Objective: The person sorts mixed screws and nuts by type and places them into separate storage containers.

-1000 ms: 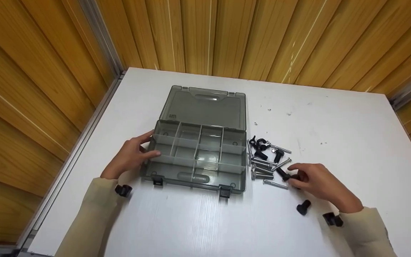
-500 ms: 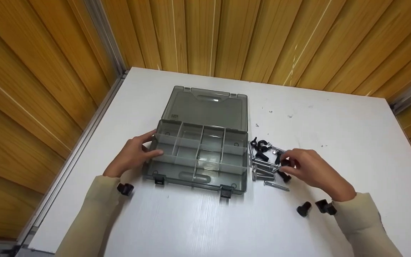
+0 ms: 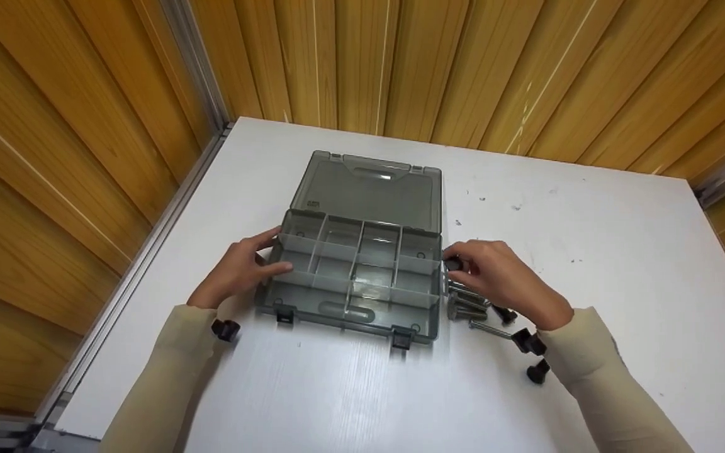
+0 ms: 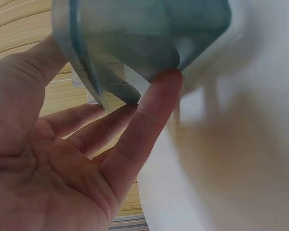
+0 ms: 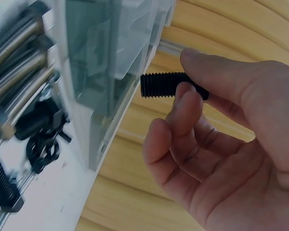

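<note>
A grey see-through compartment box (image 3: 337,319) lies on the white table, its lid (image 3: 372,189) folded back. My left hand (image 3: 236,270) grips the box's left wall, with the thumb over the rim and the fingers on the outside. At the box's right edge, my right hand (image 3: 501,274) pinches a black bolt (image 5: 163,84) between thumb and fingers. In the right wrist view the bolt's threaded end points toward the box. The compartments in view hold nothing.
Several silver bolts (image 3: 466,309) lie right of the box, partly hidden by my right hand. Black wing-shaped pieces (image 5: 41,151) lie among them. One black bolt (image 3: 537,372) stands apart, near my right wrist. Wood-patterned panels (image 3: 362,69) rise behind the table.
My right hand has picked up a black bolt at the pile's right side and carried it left to the box's edge. The left hand keeps its grip.
</note>
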`<state>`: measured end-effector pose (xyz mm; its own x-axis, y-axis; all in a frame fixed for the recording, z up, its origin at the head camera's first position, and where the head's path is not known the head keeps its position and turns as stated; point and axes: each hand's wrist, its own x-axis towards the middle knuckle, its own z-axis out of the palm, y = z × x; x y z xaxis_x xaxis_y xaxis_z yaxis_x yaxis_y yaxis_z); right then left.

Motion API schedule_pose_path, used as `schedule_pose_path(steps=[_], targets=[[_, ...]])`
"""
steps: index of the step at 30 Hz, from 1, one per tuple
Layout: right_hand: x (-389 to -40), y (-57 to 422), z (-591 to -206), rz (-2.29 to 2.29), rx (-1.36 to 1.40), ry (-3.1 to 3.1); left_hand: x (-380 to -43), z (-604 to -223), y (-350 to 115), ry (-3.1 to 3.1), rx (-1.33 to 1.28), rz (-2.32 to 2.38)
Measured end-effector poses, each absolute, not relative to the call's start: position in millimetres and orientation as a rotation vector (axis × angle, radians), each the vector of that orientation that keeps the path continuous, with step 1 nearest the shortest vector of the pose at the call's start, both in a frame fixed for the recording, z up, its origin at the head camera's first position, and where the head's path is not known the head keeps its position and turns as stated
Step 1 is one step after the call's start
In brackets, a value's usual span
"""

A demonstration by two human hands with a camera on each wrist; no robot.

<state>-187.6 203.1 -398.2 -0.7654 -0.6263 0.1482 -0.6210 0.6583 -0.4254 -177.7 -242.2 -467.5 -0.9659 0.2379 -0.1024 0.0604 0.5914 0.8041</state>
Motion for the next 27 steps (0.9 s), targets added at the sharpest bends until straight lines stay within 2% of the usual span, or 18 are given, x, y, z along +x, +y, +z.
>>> schedule_pose_path(steps=[11, 27], targets=[[-192, 152, -392, -0.593, -1.211, 2.799, -178, -465, -241, 2.622, 0.236, 1.293], [-212, 102, -405, -0.417, -1.393, 2.700, -180, -468, -242, 2.626, 0.256, 1.316]])
